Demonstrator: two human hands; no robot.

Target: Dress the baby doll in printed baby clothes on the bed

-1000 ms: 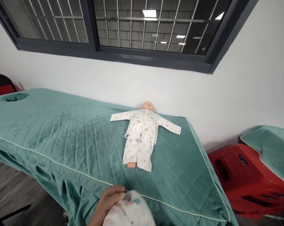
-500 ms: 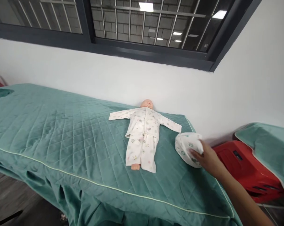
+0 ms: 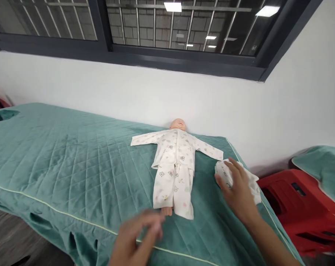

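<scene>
A baby doll [image 3: 178,125] lies on its back on the bed, its head by the wall. It wears a white printed jacket [image 3: 175,149] and matching trousers [image 3: 171,184]; one bare foot shows at a trouser end. To the doll's right, a crumpled white printed cloth item [image 3: 253,184] rests near the bed's edge, partly covered by my hand. My right hand [image 3: 238,192] is over it with thumb and fingers apart. My left hand [image 3: 138,236], blurred, hovers near the front edge by the doll's feet, loosely curled with nothing visible in it.
A green quilted cover [image 3: 87,166] with pale piping spreads over the bed. Red plastic stools [image 3: 303,210] stand beyond its right end, near another green cover [image 3: 322,166]. Behind are a white wall [image 3: 114,92] and a dark-framed barred window [image 3: 184,55].
My right hand has set the white cloth item down at the right, and its fingers have spread from their grip. My left hand has come into view at the bottom. The view has shifted slightly.
</scene>
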